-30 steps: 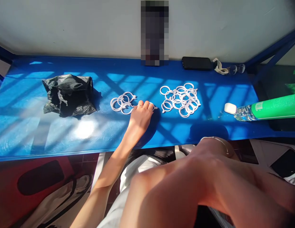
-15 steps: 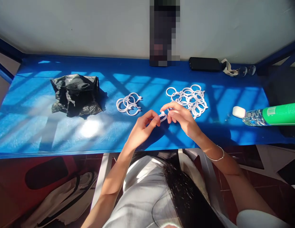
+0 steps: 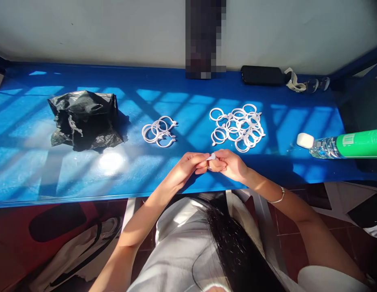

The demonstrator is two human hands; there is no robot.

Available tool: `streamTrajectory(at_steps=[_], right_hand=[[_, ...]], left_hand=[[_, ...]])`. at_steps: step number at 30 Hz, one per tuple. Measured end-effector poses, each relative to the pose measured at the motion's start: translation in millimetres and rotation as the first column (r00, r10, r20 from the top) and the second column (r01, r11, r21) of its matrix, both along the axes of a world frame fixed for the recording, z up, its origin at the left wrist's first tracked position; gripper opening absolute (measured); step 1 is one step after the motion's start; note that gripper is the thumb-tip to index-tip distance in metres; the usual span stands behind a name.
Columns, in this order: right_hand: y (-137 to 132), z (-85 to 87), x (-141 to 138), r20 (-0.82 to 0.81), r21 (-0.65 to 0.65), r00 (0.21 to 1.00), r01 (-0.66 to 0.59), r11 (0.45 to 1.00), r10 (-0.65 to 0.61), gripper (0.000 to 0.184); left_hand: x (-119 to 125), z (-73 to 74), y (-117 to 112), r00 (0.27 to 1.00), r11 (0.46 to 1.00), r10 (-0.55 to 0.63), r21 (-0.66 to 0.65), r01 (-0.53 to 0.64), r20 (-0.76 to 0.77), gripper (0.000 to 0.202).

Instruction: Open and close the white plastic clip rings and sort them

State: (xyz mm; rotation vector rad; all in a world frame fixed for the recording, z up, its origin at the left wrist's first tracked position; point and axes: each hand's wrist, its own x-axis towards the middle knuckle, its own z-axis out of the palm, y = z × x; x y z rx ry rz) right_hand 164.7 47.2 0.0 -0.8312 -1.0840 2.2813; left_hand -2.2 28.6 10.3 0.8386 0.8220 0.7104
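My left hand [image 3: 188, 166] and my right hand [image 3: 229, 164] meet over the front part of the blue table [image 3: 146, 170]. Both pinch one white plastic ring [image 3: 211, 157] between their fingertips; most of it is hidden by the fingers. A small pile of white rings [image 3: 159, 132] lies behind my left hand. A larger pile of several white rings [image 3: 237, 125] lies behind my right hand. A thin bracelet [image 3: 278, 198] sits on my right wrist.
A crumpled black plastic bag [image 3: 83, 119] lies at the left. A green-labelled bottle with a white cap [image 3: 343, 144] lies on its side at the right. A black case [image 3: 261, 75] and a watch-like item [image 3: 300, 85] sit by the back wall. A bag [image 3: 79, 251] is on the floor.
My left hand left the small pile with a ring. My right hand came in and both now grip that ring, closer to the table's front edge.
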Motion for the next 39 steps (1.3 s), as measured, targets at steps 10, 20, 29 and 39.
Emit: streamTrajectory(at_steps=[10,20,29,39], right_hand=[[32,16.1,-10,0.027,0.257,0.999,-0.044,0.965,0.039,0.058],[63,11.2,28,0.428,0.868,0.450,-0.445,0.219,-0.784,0.029],[64,-7.3,32,0.466,0.795,0.505,-0.600,0.093,-0.726,0.025],[51,19.3,20,0.340,0.808,0.836,-0.025,0.589,-0.431,0.027]], left_hand=[[-18,16.3,37,0.994,0.985,-0.096,0.142,0.103,-0.054,0.059],[-70,4.1,73,0.553,0.644,0.533,0.731,0.226,-0.641,0.031],[-82,-10.6,73,0.278,0.564,0.656,0.701,0.436,-0.701,0.019],[-65,6.9,60,0.524,0.507,0.584,0.783,0.361,-0.620,0.028]])
